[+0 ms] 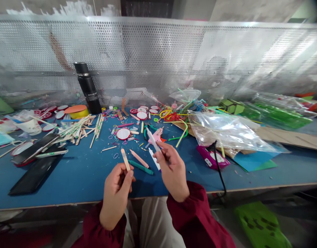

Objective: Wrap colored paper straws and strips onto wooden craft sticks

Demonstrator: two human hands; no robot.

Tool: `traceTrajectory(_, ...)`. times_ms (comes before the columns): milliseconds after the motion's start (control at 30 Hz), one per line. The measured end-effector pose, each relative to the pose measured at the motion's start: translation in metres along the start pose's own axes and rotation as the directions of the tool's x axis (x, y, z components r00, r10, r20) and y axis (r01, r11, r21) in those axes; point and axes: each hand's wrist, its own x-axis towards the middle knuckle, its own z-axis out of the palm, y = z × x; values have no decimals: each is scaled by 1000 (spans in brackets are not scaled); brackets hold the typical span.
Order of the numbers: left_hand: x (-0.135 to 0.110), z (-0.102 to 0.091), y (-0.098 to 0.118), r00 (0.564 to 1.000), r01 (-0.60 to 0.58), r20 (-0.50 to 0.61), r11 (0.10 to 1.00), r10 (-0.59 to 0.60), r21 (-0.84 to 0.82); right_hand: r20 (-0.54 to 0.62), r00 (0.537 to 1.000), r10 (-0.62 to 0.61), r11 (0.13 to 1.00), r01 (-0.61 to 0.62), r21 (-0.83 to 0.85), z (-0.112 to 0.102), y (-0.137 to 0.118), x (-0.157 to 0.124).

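My left hand (116, 193) pinches a short wooden craft stick (125, 160), held upright with a tinted tip. In my right hand (172, 168) is a slim white pen-like tube (153, 139), its narrow end pointing up and left. The two hands are apart, above the table's front edge. Between them on the table lie a pink marker (139, 158), a teal marker (140, 167) and another white pen (154, 159). Just behind are a pink star-shaped piece (156, 135) and a white round disc with a red rim (123, 134).
A black bottle (87, 88) stands by the perforated metal panel (153, 55). Loose wooden sticks (79, 129) and dark phones (36, 172) lie left. Clear plastic bags (225, 132), a purple packet (212, 157) with a black strap, and blue sheets (254, 160) lie right.
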Motion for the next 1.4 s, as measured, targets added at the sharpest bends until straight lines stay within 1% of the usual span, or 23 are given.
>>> traceTrajectory(33,0,0,0,1000,0,0,1000,0,0,-9,998,59,987,-57,147,1,1,-1)
traceTrajectory(67,0,0,0,1000,-1,1,1000,1,1,-13,992,125,953,-117,281,3,1,-3)
traceTrajectory(100,0,0,-1,1000,-2,0,1000,2,1,-14,982,190,903,-169,395,5,2,-4)
traceTrajectory(167,-1,0,-1,1000,-4,-2,1000,4,0,-6,956,294,791,-240,563,9,2,-5)
traceTrajectory(267,-1,0,0,1000,-13,-4,1000,13,3,17,920,391,647,-288,706,14,0,-5)
traceTrajectory(367,-1,0,0,1000,-18,-3,1000,18,13,40,902,431,565,-304,767,15,-2,-5)
traceTrajectory(467,-1,1,1,1000,-21,-4,1000,21,21,39,901,432,559,-301,772,15,-4,-5)
traceTrajectory(667,0,1,1,1000,-12,-8,1000,12,22,21,919,393,615,-280,737,15,-5,-7)
traceTrajectory(900,0,1,2,1000,-20,-10,999,20,29,20,913,408,608,-288,740,16,-6,-7)
traceTrajectory(1100,0,1,1,1000,-21,-5,999,21,34,11,917,399,626,-281,727,15,-4,-8)
traceTrajectory(1233,0,1,1,1000,-12,3,999,12,32,11,910,414,589,-276,759,13,-9,-8)
traceTrajectory(1333,0,1,1,1000,-6,6,999,6,43,40,912,409,540,-278,794,14,-15,-11)
traceTrajectory(1400,0,1,2,1000,-3,9,999,3,52,71,913,401,521,-291,802,19,-19,-15)
